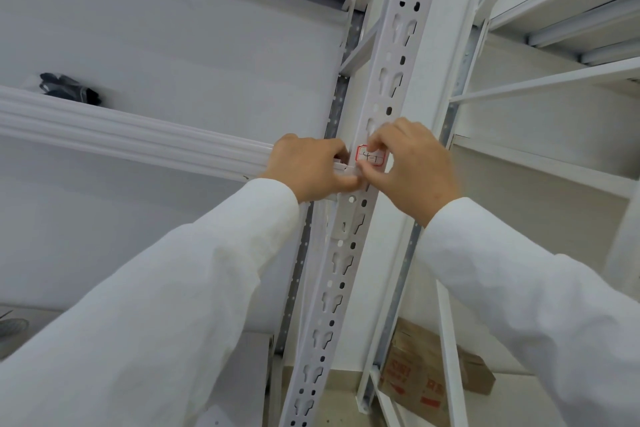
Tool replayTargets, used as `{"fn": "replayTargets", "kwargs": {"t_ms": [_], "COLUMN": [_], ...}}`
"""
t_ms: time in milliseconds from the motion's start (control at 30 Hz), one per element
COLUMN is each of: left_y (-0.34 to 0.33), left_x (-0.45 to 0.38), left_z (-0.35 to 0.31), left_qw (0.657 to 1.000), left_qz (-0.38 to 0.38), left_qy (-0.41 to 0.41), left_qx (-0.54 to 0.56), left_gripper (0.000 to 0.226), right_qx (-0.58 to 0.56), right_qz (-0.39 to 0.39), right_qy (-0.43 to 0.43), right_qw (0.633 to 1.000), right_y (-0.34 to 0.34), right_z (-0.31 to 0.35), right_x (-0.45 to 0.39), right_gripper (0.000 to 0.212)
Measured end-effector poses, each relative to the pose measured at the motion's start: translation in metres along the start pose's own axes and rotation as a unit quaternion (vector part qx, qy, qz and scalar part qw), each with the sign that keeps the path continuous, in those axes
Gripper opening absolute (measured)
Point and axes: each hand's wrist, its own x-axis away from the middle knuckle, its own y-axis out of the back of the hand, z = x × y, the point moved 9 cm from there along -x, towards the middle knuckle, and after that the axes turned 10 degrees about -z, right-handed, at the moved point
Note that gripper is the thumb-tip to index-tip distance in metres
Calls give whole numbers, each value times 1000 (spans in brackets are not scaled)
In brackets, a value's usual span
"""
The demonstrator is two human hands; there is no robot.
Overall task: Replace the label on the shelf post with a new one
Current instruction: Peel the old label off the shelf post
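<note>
White perforated shelf post (349, 253) running from top to bottom, with a shelf beam (138, 140) meeting its left edge. Left hand (311, 168) curled at that joint, thumb pressed to the post; whether it holds anything cannot be told. Right hand (412, 166), fingers (375, 144) pinched on the red-bordered label (371, 158) lying on the post face.

White steel racking, slotted upright post (360, 236) running top to bottom of view; ribbed white shelf beam (131, 139) hooks into it from the left; red-bordered label (372, 158) stuck flat on the post face at beam height; dark bundle (69, 88) lies on the left shelf, back near the wall; cardboard box (429, 378) on the floor right of the post base.
</note>
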Motion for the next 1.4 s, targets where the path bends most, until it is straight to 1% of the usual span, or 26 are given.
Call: {"fn": "replayTargets", "kwargs": {"t_ms": [167,433,700,767,833,933,1033,1133,1200,1300,1400], "left_y": [0,0,2,3,3,2,0,1,1,0,1], "left_x": [0,0,1,2,2,1,0,0,0,0,0], "left_z": [0,0,-1,-1,0,1,0,0,1,0,1], "left_qw": [1000,1000,1000,1000,1000,1000,1000,1000,1000,1000,1000], "left_qz": [-3,-15,-11,-10,-11,-10,-11,-11,-15,-18,-18], "left_qy": [-8,-4,-4,4,10,6,-2,1,2,-3,-4], "left_qx": [-2,-1,-4,0,2,-2,-2,2,0,-3,-3], "left_gripper": [43,42,41,40,40,42,42,41,41,41,41], "right_qx": [22,60,102,97,72,39,49,72,88,103,123], "right_qz": [46,107,100,99,80,62,49,52,43,11,-1], "right_qy": [-37,-40,-26,-21,-21,-29,-24,-21,-6,34,51], "right_qw": [998,992,989,990,994,997,997,996,995,994,991], "right_y": [-7,-9,-10,-11,-7,-4,-3,-5,-4,0,0], "right_z": [-1,5,10,11,9,4,4,4,6,14,18], "right_x": [-4,-10,-8,-8,-8,-1,3,2,-1,-3,-3], "right_gripper": [21,24,22,20,19,22,25,23,22,18,14]}}
